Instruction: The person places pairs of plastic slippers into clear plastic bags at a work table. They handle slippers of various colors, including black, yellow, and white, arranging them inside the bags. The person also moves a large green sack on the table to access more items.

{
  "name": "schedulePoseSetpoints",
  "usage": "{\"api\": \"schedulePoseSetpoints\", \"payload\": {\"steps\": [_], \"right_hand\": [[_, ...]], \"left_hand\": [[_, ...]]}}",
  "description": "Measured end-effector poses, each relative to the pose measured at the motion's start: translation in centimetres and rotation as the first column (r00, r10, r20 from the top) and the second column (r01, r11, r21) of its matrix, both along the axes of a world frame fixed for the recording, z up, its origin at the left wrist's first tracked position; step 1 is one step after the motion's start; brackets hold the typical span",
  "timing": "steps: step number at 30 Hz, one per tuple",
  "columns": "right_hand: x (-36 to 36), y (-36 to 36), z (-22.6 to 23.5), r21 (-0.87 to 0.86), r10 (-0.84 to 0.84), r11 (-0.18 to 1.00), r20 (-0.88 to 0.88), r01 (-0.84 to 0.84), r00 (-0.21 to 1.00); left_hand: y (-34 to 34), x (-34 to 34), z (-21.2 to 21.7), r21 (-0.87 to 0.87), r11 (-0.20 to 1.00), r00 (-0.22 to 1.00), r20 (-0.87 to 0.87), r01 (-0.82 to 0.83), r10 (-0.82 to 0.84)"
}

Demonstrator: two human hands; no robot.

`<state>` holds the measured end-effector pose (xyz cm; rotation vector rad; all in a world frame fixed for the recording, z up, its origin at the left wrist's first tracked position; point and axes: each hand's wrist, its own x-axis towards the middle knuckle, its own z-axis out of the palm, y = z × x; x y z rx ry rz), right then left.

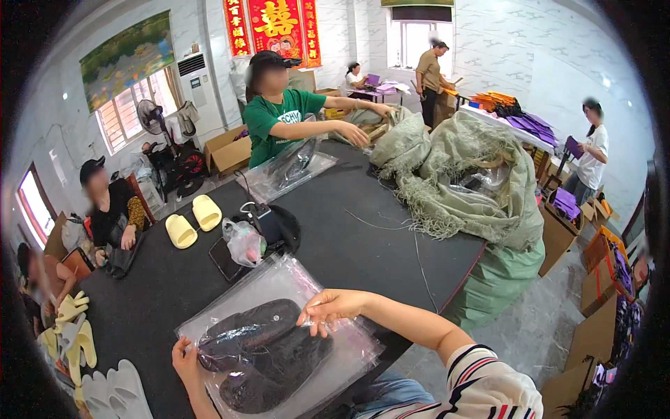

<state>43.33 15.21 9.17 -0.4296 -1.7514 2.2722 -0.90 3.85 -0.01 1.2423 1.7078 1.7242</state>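
A pair of dark slippers [262, 353] lies in a clear plastic bag on a stack of clear plastic bags [307, 279], at the table's near edge. My left hand [185, 359] pinches the left side of the slipper bag, thumb and fingers closed on the film. Over the bag's upper right, my right hand [335, 309] has its fingertips bunched around a bit of crumpled clear film. Glare on the plastic hides exactly where the bag's opening is.
The black table [342, 213] also carries yellow slippers [192, 222], a phone [225, 258], a small plastic bag [244, 241] and a large green woven sack [467, 167]. Grey slippers [118, 391] lie at lower left. Across the table, a person in green [279, 115] reaches toward the sack.
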Motion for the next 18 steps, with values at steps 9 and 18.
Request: {"api": "schedulePoseSetpoints", "payload": {"steps": [9, 18], "right_hand": [[1.4, 2.3, -3.4, 0.292, 0.31, 0.926, -0.233, -0.238, 0.922], [-4.1, 3.7, -1.5, 0.793, 0.168, 0.603, -0.024, -0.083, 0.985]], "left_hand": [[0.3, 0.2, 0.5, -0.193, 0.981, 1.0, 0.007, 0.025, -0.024], [0.5, 0.1, -0.6, -0.011, 0.997, 0.991, 0.114, 0.075, -0.073]]}}
